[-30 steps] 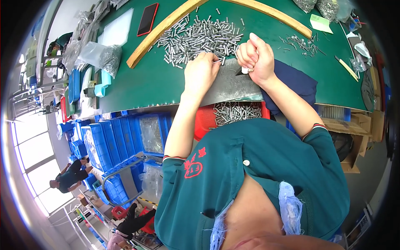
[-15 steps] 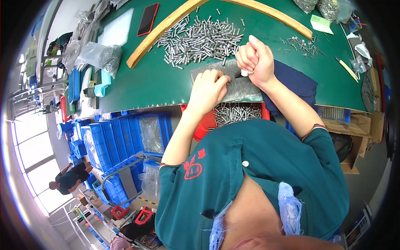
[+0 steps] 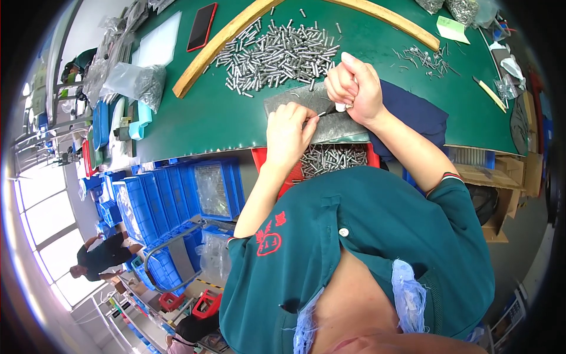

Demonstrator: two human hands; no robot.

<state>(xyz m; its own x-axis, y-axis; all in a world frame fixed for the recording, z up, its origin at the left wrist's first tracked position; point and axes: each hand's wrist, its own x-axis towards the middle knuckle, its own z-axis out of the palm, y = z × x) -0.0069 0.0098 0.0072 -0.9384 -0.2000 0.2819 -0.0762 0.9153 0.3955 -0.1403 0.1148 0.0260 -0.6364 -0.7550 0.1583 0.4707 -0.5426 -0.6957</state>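
My left hand [image 3: 287, 133] pinches a small metal pin [image 3: 321, 114] between thumb and fingers over a grey plate [image 3: 280, 102] at the table's near edge. My right hand [image 3: 358, 91] is closed in a fist round a small knife [image 3: 340, 107]. Its handle end looks white, and its dark tip points left, close to the pin; whether they touch I cannot tell. A large heap of similar metal pins [image 3: 277, 56] lies just beyond the plate. Below the edge, in front of my body, a red basket [image 3: 258, 157] holds many more pins.
Two wooden strips [image 3: 227, 42] border the heap on the green table [image 3: 200, 121]. A dark blue cloth [image 3: 413, 112] lies right of my right hand. Thin metal scraps [image 3: 430, 61], a yellow-handled cutter [image 3: 491, 94] and a phone [image 3: 202, 26] lie around. Blue crates [image 3: 156, 200] stand lower left.
The pin now shows plainly in my left fingertips, near the dark tip of the knife. Both hands stay over the plate, and the whole view has shifted slightly.
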